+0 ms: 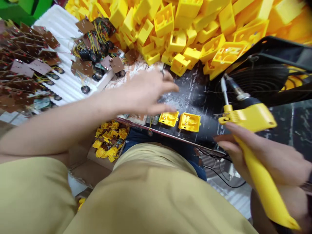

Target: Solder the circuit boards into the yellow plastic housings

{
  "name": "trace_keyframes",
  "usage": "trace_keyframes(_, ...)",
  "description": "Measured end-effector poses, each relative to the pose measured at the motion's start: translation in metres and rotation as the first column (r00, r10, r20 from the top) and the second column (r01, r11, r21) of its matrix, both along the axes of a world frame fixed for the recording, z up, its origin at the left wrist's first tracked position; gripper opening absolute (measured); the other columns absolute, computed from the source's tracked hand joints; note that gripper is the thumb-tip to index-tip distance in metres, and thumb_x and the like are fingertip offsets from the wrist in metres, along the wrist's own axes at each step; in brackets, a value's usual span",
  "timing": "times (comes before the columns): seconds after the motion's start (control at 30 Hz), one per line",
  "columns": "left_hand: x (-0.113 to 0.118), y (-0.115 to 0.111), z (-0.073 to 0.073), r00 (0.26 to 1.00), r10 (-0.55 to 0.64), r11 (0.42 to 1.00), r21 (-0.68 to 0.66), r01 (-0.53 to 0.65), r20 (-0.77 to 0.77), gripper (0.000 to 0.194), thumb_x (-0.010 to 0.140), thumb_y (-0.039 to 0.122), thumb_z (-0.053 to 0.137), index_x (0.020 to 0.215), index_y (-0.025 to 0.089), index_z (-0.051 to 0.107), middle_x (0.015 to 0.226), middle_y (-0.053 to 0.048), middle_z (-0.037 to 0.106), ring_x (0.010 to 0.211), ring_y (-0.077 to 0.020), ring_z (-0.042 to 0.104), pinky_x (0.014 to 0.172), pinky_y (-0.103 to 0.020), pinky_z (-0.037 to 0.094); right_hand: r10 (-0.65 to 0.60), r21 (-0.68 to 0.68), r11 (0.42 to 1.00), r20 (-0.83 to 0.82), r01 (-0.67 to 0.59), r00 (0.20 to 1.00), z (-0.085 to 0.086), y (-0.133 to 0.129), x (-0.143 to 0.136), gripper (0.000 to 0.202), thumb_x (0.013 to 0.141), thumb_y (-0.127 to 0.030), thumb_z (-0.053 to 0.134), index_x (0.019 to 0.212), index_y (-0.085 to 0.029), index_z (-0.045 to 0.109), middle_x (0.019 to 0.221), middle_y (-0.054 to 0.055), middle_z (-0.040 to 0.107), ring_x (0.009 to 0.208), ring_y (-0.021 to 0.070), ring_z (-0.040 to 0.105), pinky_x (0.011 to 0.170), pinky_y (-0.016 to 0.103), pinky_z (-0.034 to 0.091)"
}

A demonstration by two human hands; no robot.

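Note:
My left hand (156,91) reaches across the black work board (187,81), palm down, fingers apart and slightly blurred, holding nothing. Just below its fingertips lies an open yellow plastic case (168,119); a second yellow case (189,122) sits to its right, hollow side up. Beside the first case, at the board's front edge, is a small dark part (152,120) with a wire, partly under my hand. My right hand (258,152) is wrapped round the yellow handle of a soldering gun (253,117), whose metal tip and thin side tube point up and away from me.
Yellow cases (165,22) are heaped along the back. Brown circuit boards (26,61) with wires and small round speakers (85,89) lie left on white foam (70,78). A black fan (260,74) stands at right. Below the edge is a carton of yellow parts (110,139); cables (226,182) hang right.

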State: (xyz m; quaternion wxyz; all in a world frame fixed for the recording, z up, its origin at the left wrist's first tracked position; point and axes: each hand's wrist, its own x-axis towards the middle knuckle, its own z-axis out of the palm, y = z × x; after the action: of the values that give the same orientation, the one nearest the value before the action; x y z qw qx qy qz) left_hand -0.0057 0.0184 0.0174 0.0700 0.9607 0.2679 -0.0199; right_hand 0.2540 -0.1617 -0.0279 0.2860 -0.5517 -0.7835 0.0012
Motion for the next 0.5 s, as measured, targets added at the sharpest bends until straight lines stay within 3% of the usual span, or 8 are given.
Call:
trace_keyframes(0.07, -0.005, -0.024, -0.023, 0.993, -0.088, 0.995, 0.048, 0.085, 0.079, 0.061, 0.092, 0.055, 0.057, 0.140, 0.018, 0.057, 0.143, -0.018, 0.058, 0.128, -0.0352, 0.054, 0.104, -0.053, 0.043, 0.061, 0.040, 0.997, 0.028, -0.062, 0.998, -0.006, 0.012, -0.006, 0.034, 0.096, -0.018, 0.063, 0.128, -0.028, 0.062, 0.079, -0.005, 0.068, 0.062, 0.0079, 0.064, 0.066, 0.018, 0.049)
trace_keyframes(0.17, -0.016, -0.041, -0.048, 0.987, -0.080, 0.994, 0.086, 0.068, 0.139, 0.057, 0.100, 0.045, 0.047, 0.148, 0.016, 0.047, 0.133, -0.015, 0.065, 0.121, -0.0278, 0.058, 0.111, -0.052, 0.036, 0.127, 0.059, 0.990, 0.032, -0.129, 0.991, -0.021, 0.029, -0.012, 0.034, 0.092, -0.032, 0.071, 0.123, -0.023, 0.061, 0.085, 0.001, 0.068, 0.072, 0.0144, 0.068, 0.066, 0.023, 0.052)
trace_keyframes(0.3, -0.046, -0.026, -0.050, 0.967, 0.132, 0.978, 0.129, -0.163, 0.218, 0.068, 0.094, 0.062, 0.050, 0.147, 0.020, 0.048, 0.134, -0.015, 0.062, 0.128, -0.0312, 0.051, 0.114, -0.054, 0.032, 0.131, 0.101, 0.987, -0.031, -0.127, 0.991, -0.038, 0.043, -0.020, 0.062, 0.085, -0.029, 0.078, 0.140, -0.023, 0.049, 0.114, 0.010, 0.069, 0.095, 0.0230, 0.071, 0.081, 0.032, 0.058)
trace_keyframes(0.4, -0.073, -0.021, -0.049, 0.968, 0.154, 0.986, 0.034, -0.164, 0.200, 0.068, 0.094, 0.059, 0.051, 0.150, 0.020, 0.046, 0.144, -0.017, 0.053, 0.131, -0.0322, 0.050, 0.109, -0.049, 0.040, 0.115, 0.155, 0.982, -0.056, -0.105, 0.992, -0.040, 0.050, -0.033, 0.071, 0.080, -0.026, 0.082, 0.143, -0.024, 0.048, 0.117, 0.009, 0.069, 0.102, 0.0256, 0.070, 0.089, 0.035, 0.058)
trace_keyframes(0.5, -0.105, -0.034, -0.047, 0.968, 0.156, 0.987, 0.002, -0.160, 0.198, 0.066, 0.094, 0.056, 0.052, 0.151, 0.024, 0.043, 0.141, -0.015, 0.056, 0.124, -0.0292, 0.055, 0.106, -0.045, 0.043, 0.119, 0.145, 0.984, -0.083, -0.106, 0.989, -0.042, 0.054, -0.045, 0.070, 0.083, -0.029, 0.080, 0.144, -0.023, 0.046, 0.118, 0.011, 0.068, 0.107, 0.0288, 0.069, 0.089, 0.040, 0.059)
